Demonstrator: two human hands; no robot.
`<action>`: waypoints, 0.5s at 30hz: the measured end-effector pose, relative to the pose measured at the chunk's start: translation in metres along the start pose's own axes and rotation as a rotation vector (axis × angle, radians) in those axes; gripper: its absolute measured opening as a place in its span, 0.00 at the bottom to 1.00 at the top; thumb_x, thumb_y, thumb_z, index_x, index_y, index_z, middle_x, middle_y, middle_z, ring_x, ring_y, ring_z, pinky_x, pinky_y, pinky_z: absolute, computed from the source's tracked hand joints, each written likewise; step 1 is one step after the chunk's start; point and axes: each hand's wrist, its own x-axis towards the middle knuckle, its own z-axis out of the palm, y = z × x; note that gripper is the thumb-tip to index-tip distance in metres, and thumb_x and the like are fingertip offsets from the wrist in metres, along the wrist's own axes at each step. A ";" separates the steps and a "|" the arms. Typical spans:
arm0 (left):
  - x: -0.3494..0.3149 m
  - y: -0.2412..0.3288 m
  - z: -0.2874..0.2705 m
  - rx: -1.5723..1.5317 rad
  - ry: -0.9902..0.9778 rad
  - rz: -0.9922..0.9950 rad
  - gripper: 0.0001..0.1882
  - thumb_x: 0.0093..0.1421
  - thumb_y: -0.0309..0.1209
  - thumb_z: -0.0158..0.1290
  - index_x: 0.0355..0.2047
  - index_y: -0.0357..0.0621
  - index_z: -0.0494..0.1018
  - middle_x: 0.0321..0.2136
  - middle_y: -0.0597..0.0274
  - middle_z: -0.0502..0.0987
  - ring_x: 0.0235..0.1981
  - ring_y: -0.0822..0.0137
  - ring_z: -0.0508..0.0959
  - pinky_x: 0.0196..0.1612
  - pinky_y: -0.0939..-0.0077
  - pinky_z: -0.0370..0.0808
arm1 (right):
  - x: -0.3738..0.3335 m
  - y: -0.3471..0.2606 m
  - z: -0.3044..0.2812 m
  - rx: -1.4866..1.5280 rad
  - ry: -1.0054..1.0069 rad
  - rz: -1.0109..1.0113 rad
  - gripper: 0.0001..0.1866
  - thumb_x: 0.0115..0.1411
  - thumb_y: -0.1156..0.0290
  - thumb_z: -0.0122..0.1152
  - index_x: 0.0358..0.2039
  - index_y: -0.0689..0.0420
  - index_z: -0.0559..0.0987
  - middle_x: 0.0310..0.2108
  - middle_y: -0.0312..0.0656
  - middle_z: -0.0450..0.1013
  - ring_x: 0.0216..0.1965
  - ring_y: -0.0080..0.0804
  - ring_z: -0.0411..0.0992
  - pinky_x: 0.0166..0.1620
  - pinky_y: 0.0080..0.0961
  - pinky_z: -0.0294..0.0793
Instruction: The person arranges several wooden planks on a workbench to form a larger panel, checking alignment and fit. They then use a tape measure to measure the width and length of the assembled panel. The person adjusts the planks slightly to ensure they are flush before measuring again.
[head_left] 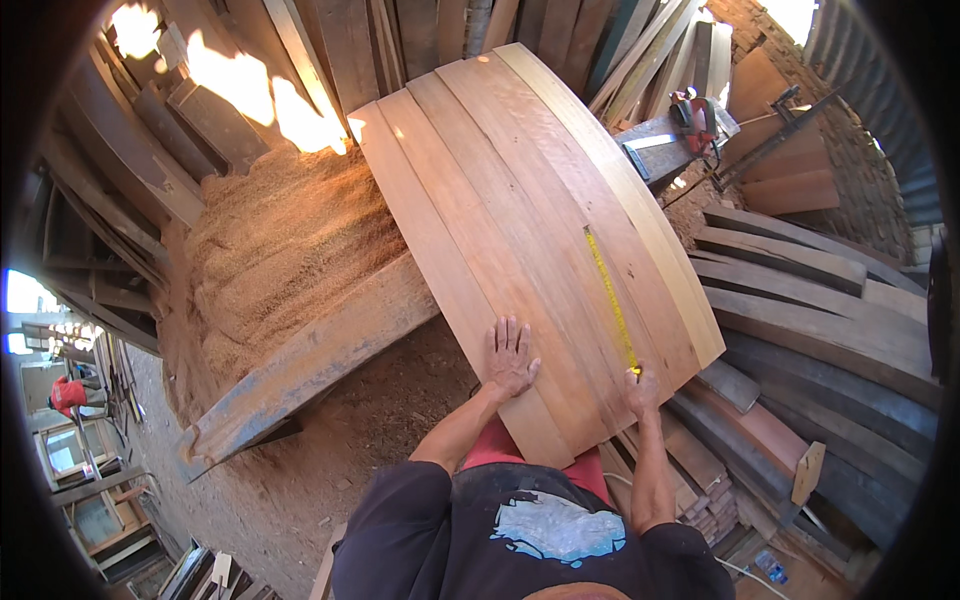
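In front of me lies a wide wooden panel (500, 190) of several long boards set edge to edge, its near end at my waist. My left hand (511, 358) rests flat on the left part of the panel, fingers spread. Closed around the near end of a yellow tape measure (612, 300) is my right hand (640, 390), near the panel's lower right. The extended blade runs away from that hand along the boards, slightly to the left. Most of the tape's case is hidden in my grip.
Left of the panel is a large heap of sawdust (290, 250), beside a long thick beam (310, 365). A red power tool (695, 120) stands on a bench at the far right. Stacked planks (820, 300) fill the right side. A person in red (68, 396) bends at far left.
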 end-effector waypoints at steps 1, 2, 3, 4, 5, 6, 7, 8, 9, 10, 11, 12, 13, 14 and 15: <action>0.000 0.000 -0.002 -0.006 0.003 0.001 0.48 0.59 0.52 0.53 0.72 0.40 0.49 0.73 0.36 0.40 0.74 0.37 0.36 0.72 0.38 0.34 | 0.013 -0.002 -0.005 -0.008 -0.018 0.000 0.23 0.60 0.64 0.60 0.53 0.63 0.74 0.44 0.63 0.76 0.48 0.59 0.75 0.51 0.49 0.73; -0.001 0.000 -0.004 -0.011 0.006 0.000 0.48 0.59 0.51 0.53 0.72 0.40 0.48 0.73 0.36 0.40 0.74 0.37 0.36 0.72 0.38 0.34 | 0.027 -0.006 -0.011 -0.017 -0.037 -0.001 0.23 0.61 0.64 0.60 0.53 0.63 0.73 0.43 0.62 0.76 0.48 0.60 0.75 0.51 0.49 0.73; -0.001 0.000 -0.005 -0.016 0.008 0.001 0.48 0.59 0.51 0.53 0.72 0.40 0.48 0.73 0.36 0.40 0.74 0.37 0.36 0.72 0.38 0.33 | 0.042 -0.006 -0.014 -0.025 -0.055 -0.001 0.23 0.61 0.64 0.59 0.53 0.63 0.73 0.43 0.62 0.77 0.47 0.60 0.75 0.50 0.50 0.72; -0.001 0.000 -0.006 -0.020 0.010 0.004 0.47 0.60 0.51 0.53 0.72 0.40 0.48 0.72 0.36 0.41 0.74 0.36 0.36 0.72 0.38 0.34 | 0.056 -0.007 -0.015 -0.050 -0.051 -0.022 0.23 0.61 0.64 0.59 0.53 0.63 0.73 0.43 0.61 0.76 0.46 0.60 0.75 0.50 0.51 0.72; -0.001 0.001 -0.007 -0.022 0.009 0.007 0.47 0.60 0.50 0.53 0.72 0.39 0.48 0.72 0.35 0.41 0.74 0.36 0.36 0.72 0.38 0.34 | 0.072 -0.005 -0.014 -0.072 -0.047 -0.041 0.23 0.60 0.64 0.59 0.53 0.62 0.73 0.43 0.60 0.76 0.45 0.60 0.75 0.49 0.51 0.72; 0.000 0.002 -0.008 -0.023 0.008 0.011 0.47 0.60 0.50 0.53 0.72 0.39 0.48 0.72 0.34 0.41 0.74 0.36 0.36 0.72 0.38 0.34 | 0.086 -0.003 -0.013 -0.094 -0.043 -0.059 0.22 0.60 0.64 0.59 0.53 0.62 0.73 0.43 0.60 0.76 0.45 0.60 0.74 0.49 0.52 0.71; 0.000 0.005 -0.009 -0.014 0.021 -0.014 0.46 0.61 0.50 0.52 0.72 0.40 0.48 0.72 0.35 0.41 0.74 0.37 0.37 0.72 0.40 0.34 | 0.098 -0.001 -0.011 -0.124 -0.013 -0.132 0.22 0.60 0.64 0.60 0.53 0.61 0.73 0.44 0.59 0.75 0.45 0.60 0.74 0.48 0.52 0.71; -0.004 0.007 -0.007 -0.004 0.027 -0.040 0.46 0.62 0.50 0.51 0.72 0.40 0.48 0.72 0.35 0.41 0.74 0.38 0.38 0.72 0.41 0.35 | 0.107 0.000 -0.005 -0.152 0.013 -0.200 0.22 0.60 0.64 0.60 0.53 0.61 0.73 0.44 0.58 0.75 0.45 0.59 0.73 0.48 0.52 0.71; -0.004 0.008 -0.005 0.008 0.032 -0.064 0.45 0.63 0.50 0.50 0.72 0.40 0.48 0.72 0.36 0.41 0.74 0.39 0.38 0.73 0.43 0.36 | 0.115 0.001 0.002 -0.178 0.040 -0.266 0.23 0.60 0.64 0.61 0.53 0.60 0.73 0.44 0.57 0.74 0.45 0.59 0.73 0.48 0.52 0.71; 0.002 0.007 -0.003 -0.005 0.091 -0.113 0.45 0.62 0.50 0.51 0.72 0.40 0.49 0.72 0.35 0.42 0.74 0.39 0.39 0.73 0.43 0.37 | 0.128 0.001 0.007 -0.191 0.051 -0.301 0.22 0.60 0.64 0.61 0.53 0.60 0.73 0.45 0.58 0.74 0.45 0.59 0.73 0.48 0.52 0.70; 0.003 0.008 0.001 -0.022 0.131 -0.176 0.45 0.62 0.49 0.52 0.72 0.39 0.49 0.72 0.34 0.42 0.74 0.38 0.40 0.73 0.43 0.37 | 0.133 -0.007 0.009 -0.209 0.040 -0.331 0.22 0.60 0.65 0.61 0.53 0.60 0.73 0.45 0.58 0.75 0.45 0.59 0.73 0.49 0.52 0.70; 0.004 0.011 0.004 -0.042 0.177 -0.238 0.45 0.61 0.48 0.52 0.71 0.39 0.50 0.72 0.34 0.42 0.74 0.38 0.41 0.73 0.43 0.38 | 0.132 -0.015 0.007 -0.232 0.034 -0.364 0.22 0.60 0.65 0.61 0.53 0.60 0.74 0.46 0.58 0.75 0.46 0.60 0.73 0.49 0.52 0.70; 0.006 0.015 0.006 -0.028 0.177 -0.263 0.44 0.61 0.47 0.52 0.71 0.39 0.50 0.72 0.34 0.43 0.73 0.38 0.41 0.73 0.43 0.39 | 0.130 -0.018 0.005 -0.252 0.026 -0.355 0.22 0.60 0.65 0.61 0.53 0.60 0.74 0.46 0.58 0.75 0.46 0.59 0.73 0.49 0.51 0.70; 0.008 0.017 0.007 -0.015 0.183 -0.288 0.44 0.61 0.47 0.52 0.71 0.38 0.51 0.72 0.34 0.44 0.73 0.38 0.42 0.73 0.43 0.40 | 0.129 -0.022 0.001 -0.273 0.021 -0.353 0.22 0.59 0.65 0.62 0.53 0.60 0.74 0.46 0.58 0.75 0.46 0.59 0.73 0.49 0.51 0.71; 0.010 0.019 0.008 -0.001 0.192 -0.309 0.43 0.61 0.46 0.52 0.71 0.38 0.51 0.72 0.35 0.44 0.73 0.38 0.43 0.73 0.43 0.40 | 0.129 -0.024 -0.002 -0.291 0.023 -0.350 0.22 0.59 0.66 0.62 0.53 0.60 0.74 0.46 0.58 0.75 0.46 0.58 0.73 0.49 0.50 0.71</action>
